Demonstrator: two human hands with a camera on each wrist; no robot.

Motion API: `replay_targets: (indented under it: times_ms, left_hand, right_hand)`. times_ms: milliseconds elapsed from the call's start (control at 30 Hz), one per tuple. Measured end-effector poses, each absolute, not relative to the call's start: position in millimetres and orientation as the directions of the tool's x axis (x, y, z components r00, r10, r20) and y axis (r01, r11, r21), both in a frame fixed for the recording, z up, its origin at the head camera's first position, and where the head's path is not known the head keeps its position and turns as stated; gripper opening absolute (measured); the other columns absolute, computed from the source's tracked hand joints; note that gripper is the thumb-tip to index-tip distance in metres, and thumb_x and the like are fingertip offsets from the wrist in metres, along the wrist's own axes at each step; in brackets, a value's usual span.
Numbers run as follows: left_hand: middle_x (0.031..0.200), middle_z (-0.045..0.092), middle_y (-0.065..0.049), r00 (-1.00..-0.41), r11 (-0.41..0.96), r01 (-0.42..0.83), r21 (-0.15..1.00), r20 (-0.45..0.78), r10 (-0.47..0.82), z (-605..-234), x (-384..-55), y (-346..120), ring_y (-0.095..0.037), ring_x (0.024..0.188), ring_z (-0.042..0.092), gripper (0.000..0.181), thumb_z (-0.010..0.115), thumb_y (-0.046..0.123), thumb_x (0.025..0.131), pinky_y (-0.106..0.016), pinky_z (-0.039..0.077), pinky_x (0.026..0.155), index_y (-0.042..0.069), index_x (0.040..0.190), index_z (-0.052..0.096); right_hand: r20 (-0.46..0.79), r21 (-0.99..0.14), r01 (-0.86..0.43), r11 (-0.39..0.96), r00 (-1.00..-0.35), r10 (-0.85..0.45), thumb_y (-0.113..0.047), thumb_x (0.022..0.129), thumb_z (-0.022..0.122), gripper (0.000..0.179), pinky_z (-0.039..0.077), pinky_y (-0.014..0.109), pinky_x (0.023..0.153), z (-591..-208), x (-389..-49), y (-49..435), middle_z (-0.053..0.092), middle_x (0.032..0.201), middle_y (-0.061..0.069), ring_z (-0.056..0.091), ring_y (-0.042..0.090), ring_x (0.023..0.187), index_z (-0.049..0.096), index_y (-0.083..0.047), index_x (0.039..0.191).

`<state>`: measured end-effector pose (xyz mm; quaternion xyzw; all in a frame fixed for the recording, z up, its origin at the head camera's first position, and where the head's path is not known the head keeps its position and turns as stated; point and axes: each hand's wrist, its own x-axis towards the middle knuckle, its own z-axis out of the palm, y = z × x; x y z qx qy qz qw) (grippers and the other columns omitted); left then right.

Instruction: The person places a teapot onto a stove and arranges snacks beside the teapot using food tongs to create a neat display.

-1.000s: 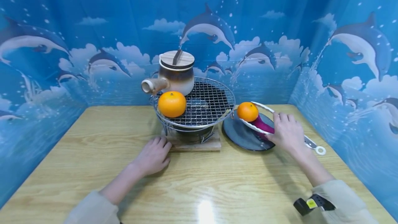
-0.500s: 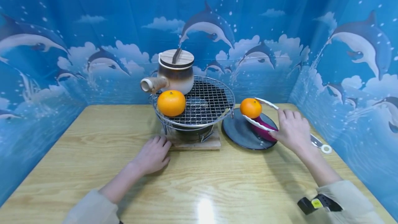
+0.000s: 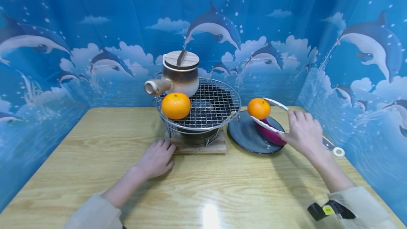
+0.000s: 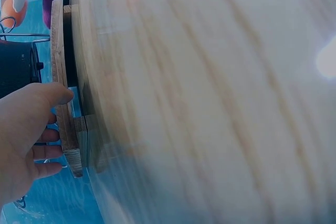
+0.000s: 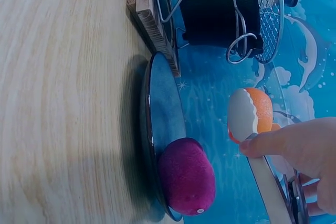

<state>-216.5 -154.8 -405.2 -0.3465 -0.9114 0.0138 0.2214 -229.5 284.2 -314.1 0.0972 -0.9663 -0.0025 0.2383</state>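
Note:
My right hand (image 3: 304, 130) grips a pair of tongs (image 5: 269, 187) with white scalloped ends and a metal handle. Between those ends an orange mandarin (image 3: 259, 109) is held up over the far side of a dark blue plate (image 3: 240, 130). On the plate lies a purple, sweet-potato-like thing (image 5: 186, 177), partly behind the tongs in the head view. My left hand (image 3: 156, 159) holds the left end of the wooden board (image 4: 62, 61) under the grill, thumb along its front edge and fingers curled at its end.
On the round wire grill (image 3: 213, 107) over a black stove (image 3: 194, 138) sit another mandarin (image 3: 176, 106) at the front left and a lidded clay pot (image 3: 181, 78), its side handle pointing left. A dolphin-print curtain (image 3: 127, 27) encloses the table (image 3: 203, 183) at back and sides.
My right hand has moved to the right and slightly up with the tongs and mandarin, uncovering more of the purple thing and plate. The left hand stays at the board.

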Motion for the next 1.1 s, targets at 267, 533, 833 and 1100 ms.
replay_targets:
  times_ms: [267,533,833,1100]
  left_hand:
    - [0.083,0.048,-0.011,-0.67,0.763,0.621,-0.18,0.384,0.636,-404,-216,-155,-0.03,0.077,0.049,0.027,0.066,0.021,0.073,-0.042,0.042,0.067,0.003,0.088,0.053]
    - [0.084,0.048,-0.011,-0.668,0.762,0.621,-0.183,0.385,0.637,-404,-216,-155,-0.03,0.077,0.049,0.028,0.066,0.022,0.073,-0.042,0.042,0.067,0.003,0.088,0.053]
    - [0.084,0.048,-0.011,-0.669,0.762,0.621,-0.185,0.382,0.638,-403,-216,-154,-0.03,0.077,0.049,0.028,0.067,0.022,0.073,-0.042,0.042,0.067,0.003,0.088,0.053]
    - [0.085,0.049,-0.012,-0.679,0.766,0.618,-0.179,0.371,0.634,-403,-215,-154,-0.03,0.078,0.049,0.028,0.067,0.022,0.073,-0.042,0.042,0.067,0.003,0.09,0.053]
  right_hand:
    - [0.474,0.046,-0.194,0.98,-0.859,-0.193,-0.028,0.064,0.077,0.079,0.037,0.062,0.072,-308,-228,285,0.047,0.115,0.03,0.042,0.05,0.099,0.044,0.011,0.123]
    - [0.491,0.041,-0.2,0.979,-0.849,-0.194,-0.029,0.062,0.079,0.078,0.037,0.061,0.073,-304,-224,286,0.048,0.116,0.029,0.043,0.049,0.099,0.045,0.01,0.121]
    - [0.487,0.038,-0.189,0.981,-0.854,-0.183,-0.031,0.062,0.08,0.082,0.037,0.061,0.074,-298,-221,286,0.048,0.117,0.03,0.042,0.049,0.101,0.045,0.01,0.124]
    - [0.504,0.05,-0.189,0.981,-0.843,-0.188,-0.03,0.061,0.08,0.082,0.038,0.059,0.071,-292,-218,287,0.049,0.113,0.03,0.044,0.049,0.098,0.046,0.009,0.124]
